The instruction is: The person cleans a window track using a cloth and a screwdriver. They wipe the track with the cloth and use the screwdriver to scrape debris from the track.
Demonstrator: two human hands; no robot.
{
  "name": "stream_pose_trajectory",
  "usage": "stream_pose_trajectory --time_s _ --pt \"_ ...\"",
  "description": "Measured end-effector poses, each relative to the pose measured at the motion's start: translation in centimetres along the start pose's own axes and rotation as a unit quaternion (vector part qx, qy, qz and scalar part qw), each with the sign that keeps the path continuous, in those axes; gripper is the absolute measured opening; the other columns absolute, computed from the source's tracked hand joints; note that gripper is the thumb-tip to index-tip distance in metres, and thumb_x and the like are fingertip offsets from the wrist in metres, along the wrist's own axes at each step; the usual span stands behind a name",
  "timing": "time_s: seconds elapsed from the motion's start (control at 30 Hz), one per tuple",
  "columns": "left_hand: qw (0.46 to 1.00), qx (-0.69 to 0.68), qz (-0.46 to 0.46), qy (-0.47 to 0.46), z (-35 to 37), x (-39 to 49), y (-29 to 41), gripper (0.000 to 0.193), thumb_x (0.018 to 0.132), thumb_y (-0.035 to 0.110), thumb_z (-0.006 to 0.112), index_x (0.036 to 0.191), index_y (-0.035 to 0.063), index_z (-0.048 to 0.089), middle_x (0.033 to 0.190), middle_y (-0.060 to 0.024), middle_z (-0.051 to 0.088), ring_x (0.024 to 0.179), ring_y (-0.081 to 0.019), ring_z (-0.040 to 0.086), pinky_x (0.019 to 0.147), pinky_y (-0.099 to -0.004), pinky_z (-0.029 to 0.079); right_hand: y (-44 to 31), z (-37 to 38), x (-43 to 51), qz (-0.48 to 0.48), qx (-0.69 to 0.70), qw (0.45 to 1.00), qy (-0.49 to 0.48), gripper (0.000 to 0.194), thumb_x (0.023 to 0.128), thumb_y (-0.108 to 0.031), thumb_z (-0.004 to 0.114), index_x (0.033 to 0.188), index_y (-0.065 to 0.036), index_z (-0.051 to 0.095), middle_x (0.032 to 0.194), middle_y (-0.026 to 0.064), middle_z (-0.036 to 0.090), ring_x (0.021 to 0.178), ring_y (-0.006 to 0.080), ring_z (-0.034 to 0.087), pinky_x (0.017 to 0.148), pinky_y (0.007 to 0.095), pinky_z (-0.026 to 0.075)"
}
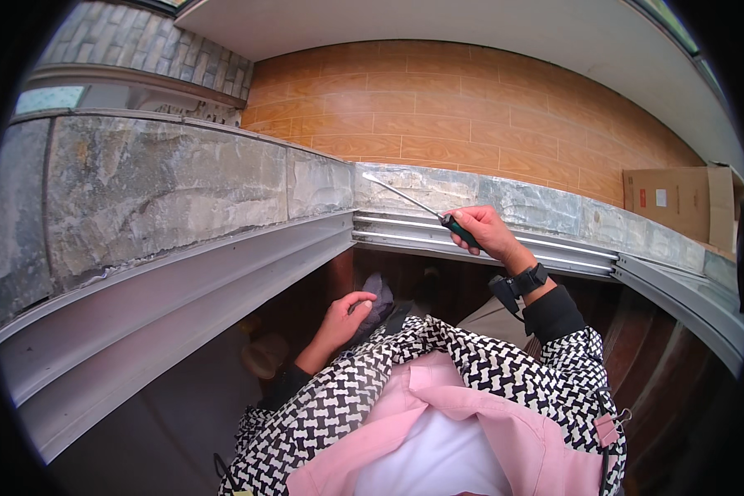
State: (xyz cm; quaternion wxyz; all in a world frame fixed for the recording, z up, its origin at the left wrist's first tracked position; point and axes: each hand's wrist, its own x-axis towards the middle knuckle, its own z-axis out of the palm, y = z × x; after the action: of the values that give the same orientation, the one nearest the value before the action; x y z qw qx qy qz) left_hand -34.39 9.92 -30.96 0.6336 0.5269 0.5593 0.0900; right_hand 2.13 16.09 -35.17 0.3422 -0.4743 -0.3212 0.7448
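Note:
My right hand is closed around the dark green and black handle of a screwdriver. Its metal shaft points up and left, and the tip is over the stone-tiled sill near the inner corner; whether it touches the stone I cannot tell. Below the sill run the metal tracks of a window frame. Lower left, my left hand has its fingers curled beside a grey-purple cloth; I cannot tell whether it grips the cloth.
Stone tiles and a broad metal frame run along the left. Past the sill lies a wood-look floor, with a cardboard box at the right. Another metal frame section curves down the right side.

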Motion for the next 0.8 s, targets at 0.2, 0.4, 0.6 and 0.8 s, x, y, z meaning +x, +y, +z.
stream_pose_trajectory --time_s 0.2,0.4,0.6,0.8 --pt "0.982 -0.142 0.087 -0.092 1.5 1.7 2.1 0.054 0.1 0.05 0.056 0.129 0.0049 0.063 0.115 -0.0111 0.069 0.11 -0.0184 0.062 0.099 -0.0311 0.046 1.8 5.8 -1.6 0.104 -0.104 0.953 -0.264 0.034 0.105 -0.033 0.054 0.122 -0.011 0.073 0.074 -0.0019 0.068 0.059 0.0035 0.057 0.049 0.0199 0.046" --pt "0.979 -0.203 0.009 0.011 2.2 1.2 1.0 0.063 0.111 0.046 0.028 0.111 -0.0007 0.07 0.107 -0.0114 0.071 0.103 -0.0177 0.063 0.098 -0.0315 0.047 1.5 7.4 6.4 -0.289 -0.462 0.835 -0.075 0.026 0.091 -0.015 0.062 0.112 -0.017 0.076 0.088 0.0078 0.07 0.083 0.0282 0.067 0.072 0.0415 0.053" --pt "0.972 -0.22 -0.022 0.085 1.1 -2.4 -1.8 0.063 0.111 0.048 0.029 0.107 0.0003 0.071 0.103 -0.0097 0.071 0.099 -0.0157 0.064 0.093 -0.0292 0.049 3.2 9.5 14.6 -0.294 -0.629 0.719 -0.011 0.035 0.083 -0.009 0.059 0.108 -0.027 0.076 0.1 0.0094 0.059 0.097 0.0314 0.06 0.074 0.0428 0.05" --pt "0.962 -0.234 -0.049 0.128 0.5 -4.1 -3.4 0.064 0.11 0.049 0.03 0.105 0.0012 0.072 0.103 -0.0091 0.07 0.098 -0.0162 0.064 0.093 -0.0296 0.049 4.2 10.0 14.6 -0.242 -0.678 0.694 0.002 0.032 0.089 -0.017 0.057 0.109 -0.033 0.076 0.108 0.0092 0.056 0.099 0.03 0.059 0.075 0.042 0.05"
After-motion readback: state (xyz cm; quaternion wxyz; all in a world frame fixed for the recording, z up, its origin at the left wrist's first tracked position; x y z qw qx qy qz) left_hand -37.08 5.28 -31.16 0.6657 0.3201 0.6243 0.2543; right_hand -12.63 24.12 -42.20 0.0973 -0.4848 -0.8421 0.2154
